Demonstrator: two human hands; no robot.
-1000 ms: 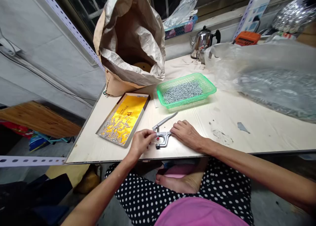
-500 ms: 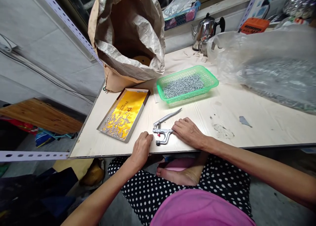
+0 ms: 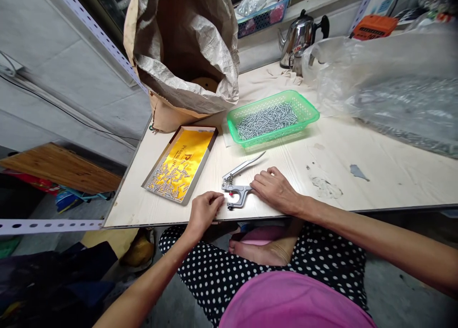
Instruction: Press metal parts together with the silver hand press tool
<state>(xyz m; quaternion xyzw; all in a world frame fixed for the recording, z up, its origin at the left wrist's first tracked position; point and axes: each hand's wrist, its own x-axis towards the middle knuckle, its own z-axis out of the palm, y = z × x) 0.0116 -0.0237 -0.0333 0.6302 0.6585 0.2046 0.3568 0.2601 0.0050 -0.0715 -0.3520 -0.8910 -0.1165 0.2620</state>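
Note:
Grey snap fastener pliers (image 3: 242,188) lie at the front of the table, with the upper lever raised, a spring under it and a red tip in the jaw. My right hand (image 3: 274,189) is closed round the end of their fixed handle. Just left of the jaw, my left hand (image 3: 205,211) is closed in a pinch, thumb against fingers. Whatever may be between those fingertips is too small to make out. Beyond it, a shallow box (image 3: 195,151) with a yellow bottom holds many small metal pieces (image 3: 168,182) at its near end.
A green basket (image 3: 236,141) full of small metal pieces stands behind the pliers. At the back left is a large open paper sack (image 3: 171,96). A clear plastic bag (image 3: 400,99) fills the right rear, near a metal kettle (image 3: 298,37). The table edge runs close below my hands.
My left hand has turned a little, so its thumb and finger pinch shows more clearly beside the jaw. My right hand stays on the handle. The view has shifted slightly.

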